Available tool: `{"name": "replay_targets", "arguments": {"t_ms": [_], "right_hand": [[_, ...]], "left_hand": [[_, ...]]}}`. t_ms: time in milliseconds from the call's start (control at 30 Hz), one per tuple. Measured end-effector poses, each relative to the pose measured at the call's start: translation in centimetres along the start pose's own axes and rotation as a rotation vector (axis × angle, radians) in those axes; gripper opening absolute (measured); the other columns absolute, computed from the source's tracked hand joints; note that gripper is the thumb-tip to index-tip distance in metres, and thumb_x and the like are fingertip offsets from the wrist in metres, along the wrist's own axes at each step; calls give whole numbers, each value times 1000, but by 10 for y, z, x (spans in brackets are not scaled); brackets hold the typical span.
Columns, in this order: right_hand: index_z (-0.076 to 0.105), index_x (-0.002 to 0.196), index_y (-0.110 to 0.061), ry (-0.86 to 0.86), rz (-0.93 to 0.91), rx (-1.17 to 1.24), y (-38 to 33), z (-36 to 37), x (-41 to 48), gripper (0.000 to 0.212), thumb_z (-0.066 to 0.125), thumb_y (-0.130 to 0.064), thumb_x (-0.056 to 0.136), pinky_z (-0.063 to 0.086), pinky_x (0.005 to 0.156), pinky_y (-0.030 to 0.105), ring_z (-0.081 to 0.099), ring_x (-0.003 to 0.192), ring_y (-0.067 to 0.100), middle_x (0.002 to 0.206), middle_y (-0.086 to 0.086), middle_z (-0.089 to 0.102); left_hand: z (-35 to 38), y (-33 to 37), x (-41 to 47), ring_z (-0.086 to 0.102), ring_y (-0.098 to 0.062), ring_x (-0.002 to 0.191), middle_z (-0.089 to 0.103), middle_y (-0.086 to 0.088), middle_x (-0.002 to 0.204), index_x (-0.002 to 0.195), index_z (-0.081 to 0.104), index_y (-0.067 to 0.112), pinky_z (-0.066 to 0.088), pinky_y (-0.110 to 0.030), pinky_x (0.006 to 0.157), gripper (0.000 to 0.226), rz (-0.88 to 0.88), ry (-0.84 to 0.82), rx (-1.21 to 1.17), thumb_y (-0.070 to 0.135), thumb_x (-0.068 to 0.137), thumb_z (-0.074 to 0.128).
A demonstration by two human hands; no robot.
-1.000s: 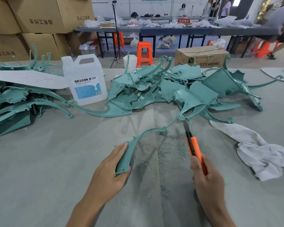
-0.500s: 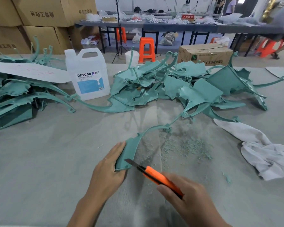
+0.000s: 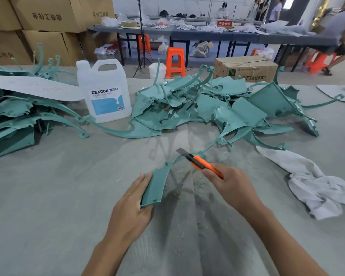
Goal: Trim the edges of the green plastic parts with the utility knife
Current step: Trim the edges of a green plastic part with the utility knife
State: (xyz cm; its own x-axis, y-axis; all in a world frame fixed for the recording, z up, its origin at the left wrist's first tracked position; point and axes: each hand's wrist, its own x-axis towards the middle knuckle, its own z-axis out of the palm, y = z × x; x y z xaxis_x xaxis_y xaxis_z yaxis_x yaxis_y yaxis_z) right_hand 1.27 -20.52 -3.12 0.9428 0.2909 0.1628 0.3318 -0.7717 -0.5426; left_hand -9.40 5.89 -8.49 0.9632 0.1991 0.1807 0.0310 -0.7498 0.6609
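Observation:
A curved green plastic part point(image 3: 154, 186) lies on the grey table in front of me. My left hand point(image 3: 130, 208) grips its wide near end, with the thumb side along its left edge. My right hand point(image 3: 230, 186) holds the orange utility knife point(image 3: 202, 164), blade out and pointing up-left, its tip over the thin arm of the part. Green shavings point(image 3: 187, 188) lie scattered on the cloth between my hands.
A heap of green parts point(image 3: 217, 108) fills the middle of the table, another pile point(image 3: 18, 120) sits at the left. A white DEXCON jug point(image 3: 104, 90) stands between them. A white rag point(image 3: 317, 186) lies at the right. Cardboard boxes point(image 3: 48, 20) are stacked behind.
My right hand has carried the knife from the part's near end up along its edge to the thin arm. The left hand keeps its hold on the part.

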Motion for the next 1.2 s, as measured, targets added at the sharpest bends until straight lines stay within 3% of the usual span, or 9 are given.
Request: {"name": "replay_targets", "arguments": {"t_ms": [67,200,367,533,700,867,967,1067,1200], "right_hand": [[68,84,-25,-43,107,-80,17,-6,13,39,51,-56,98,35,46,23,59,53,16,54,-3,57],[70,86,-21,-82,247,-208,46,-17,32,43,48,-55,100,35,48,28,57,55,16,61,-1,62],[62,81,-22,37,299,-297,51,-16,26,41,45,-53,102,32,51,31,57,63,22,66,-2,60],[56,75,-31,210,199,129,18,1,-21,34,50,-54,99,41,49,36,56,52,16,57,-2,58],[61,104,-51,7,17,414,-23,28,-70,33,46,-75,88,49,52,36,59,51,8,68,-8,66],[62,104,-43,-125,-96,415,-30,38,-81,49,43,-83,84,47,57,32,58,58,5,72,-4,64],[62,107,-38,-130,-109,401,-29,38,-77,54,42,-82,85,45,57,32,57,58,10,73,-1,64],[64,107,-35,-65,-122,318,-25,37,-70,46,44,-73,91,42,55,23,58,59,6,68,-12,61],[66,109,-37,43,-29,215,-16,34,-45,44,40,-69,93,38,50,21,58,56,7,61,-13,59]], "left_hand": [[0,2,0,26,5,146,29,26,157,152,33,46,18,-9,111,66,-8,8,-3,31,95,62],[-2,0,-1,30,7,142,33,29,153,150,37,46,16,0,107,69,-5,7,-23,22,91,65],[-3,0,-2,35,7,140,39,29,150,147,43,45,28,-14,112,69,-15,18,-75,17,89,66],[-3,5,-1,38,6,138,40,31,146,146,47,42,29,-13,111,66,-42,47,-78,16,89,65],[-4,9,0,42,2,137,47,20,149,145,49,39,28,-10,109,68,-68,48,-71,12,85,66],[-6,13,0,50,-1,133,53,23,144,143,51,43,43,-31,110,62,-106,53,-119,20,88,66],[-7,15,0,49,-1,134,52,24,145,143,50,44,43,-31,110,60,-105,56,-129,22,90,66],[-6,15,1,47,-3,134,51,22,146,144,49,43,41,-29,110,60,-105,61,-85,23,90,66],[-4,15,0,43,-4,139,48,18,150,145,49,40,33,-23,112,64,-102,56,-65,16,88,66]]}}
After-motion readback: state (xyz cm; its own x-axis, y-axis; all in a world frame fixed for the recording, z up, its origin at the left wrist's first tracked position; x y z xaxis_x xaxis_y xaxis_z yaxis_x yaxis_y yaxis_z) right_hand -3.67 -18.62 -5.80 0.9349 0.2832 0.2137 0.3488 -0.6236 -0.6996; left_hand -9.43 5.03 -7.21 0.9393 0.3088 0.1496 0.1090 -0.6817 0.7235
